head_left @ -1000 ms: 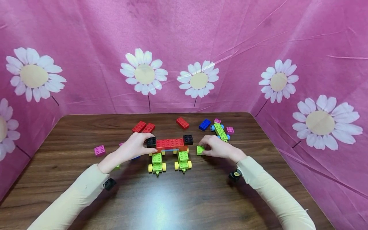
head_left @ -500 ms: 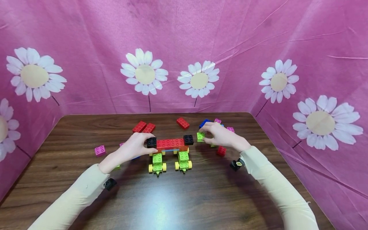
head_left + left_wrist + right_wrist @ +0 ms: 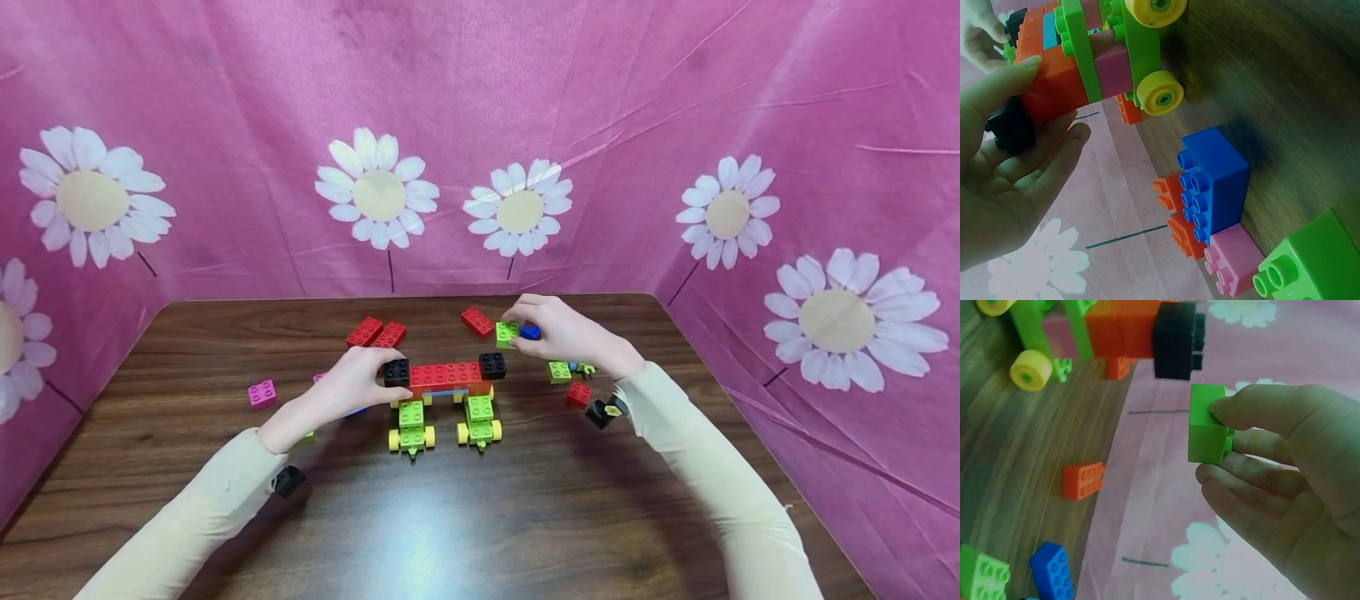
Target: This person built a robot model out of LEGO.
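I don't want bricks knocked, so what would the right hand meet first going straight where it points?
In the head view, probably the red brick just past the green block that the right hand holds. The green block looks raised, so it might pass above; depth is unclear.

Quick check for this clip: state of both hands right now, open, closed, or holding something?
Left hand: holding the brick build by its black-brick end.
Right hand: holding a green brick.
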`<state>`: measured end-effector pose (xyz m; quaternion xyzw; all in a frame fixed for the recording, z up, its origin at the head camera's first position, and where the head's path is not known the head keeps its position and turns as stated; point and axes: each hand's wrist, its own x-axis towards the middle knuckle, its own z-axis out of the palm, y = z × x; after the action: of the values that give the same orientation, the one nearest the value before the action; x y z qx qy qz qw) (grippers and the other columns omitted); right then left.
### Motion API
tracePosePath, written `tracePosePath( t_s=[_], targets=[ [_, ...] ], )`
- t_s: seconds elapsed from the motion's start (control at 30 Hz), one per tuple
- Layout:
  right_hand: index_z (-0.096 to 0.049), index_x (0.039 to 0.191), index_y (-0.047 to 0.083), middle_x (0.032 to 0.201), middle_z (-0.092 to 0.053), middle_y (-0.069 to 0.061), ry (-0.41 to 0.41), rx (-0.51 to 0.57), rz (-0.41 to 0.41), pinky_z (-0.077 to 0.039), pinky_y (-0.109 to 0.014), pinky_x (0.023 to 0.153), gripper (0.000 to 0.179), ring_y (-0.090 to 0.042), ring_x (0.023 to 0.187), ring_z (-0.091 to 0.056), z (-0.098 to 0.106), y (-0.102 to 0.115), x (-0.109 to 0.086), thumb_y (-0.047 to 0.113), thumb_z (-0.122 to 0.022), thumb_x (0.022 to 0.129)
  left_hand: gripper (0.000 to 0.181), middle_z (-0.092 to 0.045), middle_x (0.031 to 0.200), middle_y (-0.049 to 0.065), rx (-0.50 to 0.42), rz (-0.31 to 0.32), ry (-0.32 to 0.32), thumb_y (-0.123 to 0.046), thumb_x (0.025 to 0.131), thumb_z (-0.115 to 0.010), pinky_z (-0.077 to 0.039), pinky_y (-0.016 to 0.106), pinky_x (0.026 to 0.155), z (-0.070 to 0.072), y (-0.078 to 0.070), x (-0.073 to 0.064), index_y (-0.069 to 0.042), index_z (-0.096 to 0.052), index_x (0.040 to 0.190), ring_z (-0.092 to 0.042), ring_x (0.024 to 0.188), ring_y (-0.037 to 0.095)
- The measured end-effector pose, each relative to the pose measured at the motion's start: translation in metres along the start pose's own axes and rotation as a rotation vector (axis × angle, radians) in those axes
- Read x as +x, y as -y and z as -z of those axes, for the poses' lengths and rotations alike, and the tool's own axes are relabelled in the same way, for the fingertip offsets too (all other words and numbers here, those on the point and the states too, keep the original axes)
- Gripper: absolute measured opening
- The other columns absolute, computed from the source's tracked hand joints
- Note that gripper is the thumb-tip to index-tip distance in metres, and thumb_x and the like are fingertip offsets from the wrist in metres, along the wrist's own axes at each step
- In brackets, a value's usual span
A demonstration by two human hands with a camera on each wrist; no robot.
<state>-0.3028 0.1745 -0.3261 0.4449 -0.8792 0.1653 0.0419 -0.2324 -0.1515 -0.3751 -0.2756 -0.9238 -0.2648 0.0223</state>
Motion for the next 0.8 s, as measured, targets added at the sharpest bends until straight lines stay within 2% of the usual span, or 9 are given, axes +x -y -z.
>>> tracePosePath(
  t_s=[0.37,0.57,0.8],
  targets=[
    [-0.069,0.115,0.005,0.106,-0.068,-0.007,-0.001,0.001,0.088,-0.055,-0.035,0.082,0.028,-0.018,0.092,-0.064,-0.002,0.018,0.022,0.014,-0.069,0.088,0.037,-0.067,0.078,0.005,-0.019,0.015,0.003,-0.022,0.081,-0.082,-0.042,0.021,0.054,0.000,-0.001,-0.001,0.002,-0.069,0.107,-0.047,0.060,0.006],
    [-0.068,0.115,0.003,0.108,-0.067,-0.010,0.021,0.049,0.120,-0.058,-0.037,0.083,0.028,-0.018,0.089,-0.066,-0.008,0.025,0.029,0.014,-0.070,0.090,0.038,-0.067,0.077,0.003,-0.020,0.029,0.010,-0.023,0.080,-0.082,-0.042,0.020,0.055,0.000,-0.002,-0.002,0.001,-0.069,0.107,-0.047,0.060,0.006],
    [-0.070,0.114,0.004,0.107,-0.067,-0.008,0.029,0.049,0.152,-0.057,-0.028,0.079,0.026,-0.017,0.087,-0.065,-0.011,0.038,0.036,0.014,-0.071,0.089,0.039,-0.068,0.077,0.004,-0.015,0.013,0.008,-0.023,0.081,-0.082,-0.042,0.020,0.055,0.000,0.000,-0.001,0.003,-0.069,0.108,-0.048,0.060,0.005]
  ],
)
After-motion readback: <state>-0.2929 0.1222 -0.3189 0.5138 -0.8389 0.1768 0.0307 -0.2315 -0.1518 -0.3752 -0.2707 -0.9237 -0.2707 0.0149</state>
